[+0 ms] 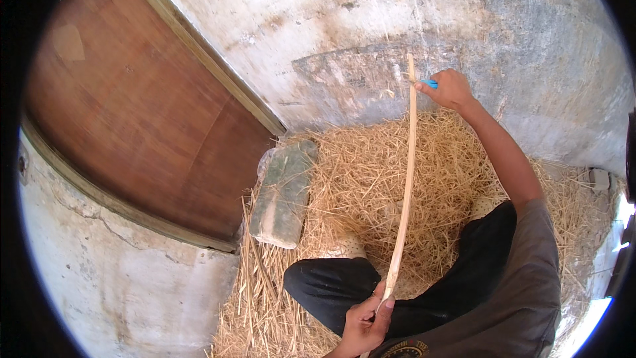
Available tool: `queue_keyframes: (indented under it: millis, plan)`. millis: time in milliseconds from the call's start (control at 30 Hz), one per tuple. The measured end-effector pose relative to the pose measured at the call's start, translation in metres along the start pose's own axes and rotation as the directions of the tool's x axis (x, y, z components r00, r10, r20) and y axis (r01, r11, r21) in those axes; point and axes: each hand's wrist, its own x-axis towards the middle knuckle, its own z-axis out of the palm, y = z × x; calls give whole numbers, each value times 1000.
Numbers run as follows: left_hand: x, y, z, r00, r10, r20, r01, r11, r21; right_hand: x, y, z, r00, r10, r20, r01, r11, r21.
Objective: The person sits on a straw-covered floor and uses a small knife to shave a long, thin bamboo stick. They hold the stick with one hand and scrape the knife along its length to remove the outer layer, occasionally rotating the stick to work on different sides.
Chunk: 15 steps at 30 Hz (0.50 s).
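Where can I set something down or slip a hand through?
Mostly bare: the top of the grey block, between the brown door and the straw. A hand could probably pass over the straw between block and pale strip. Crowded: along the strip, from left hand up to right hand and blue tool.

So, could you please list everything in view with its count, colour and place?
Wooden strip: one, pale, stretched between both hands
Blue-handled tool: one, type unclear, against the strip's far part
Straw-like shavings: uncounted heap, golden, across the floor
Slab: one, grey-green, beside the door
Door: one, brown, left
Door frame: one, weathered tan, around the door
Wall: two stretches, stained white, ahead and lower left
Small block: one, grey, far right
Trousers: one pair, black, bent legs
Shirt: one, dark grey-brown, lower right
Left hand: one, holding the near end
Right hand: one, gripping the tool
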Motion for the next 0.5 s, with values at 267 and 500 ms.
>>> queue_keyframes:
  millis: [267, 500]
  plan:
    - [-11, 1, 0, 999, -37, -3, 37, 999, -12, 35, 27, -23, 982, 186, -33, -188, 980, -64]
    - [-27, -4, 3, 969, -245, 0, 237, 939, -250, 19, 84, -36, 871, 491, 6, -482, 854, 197]
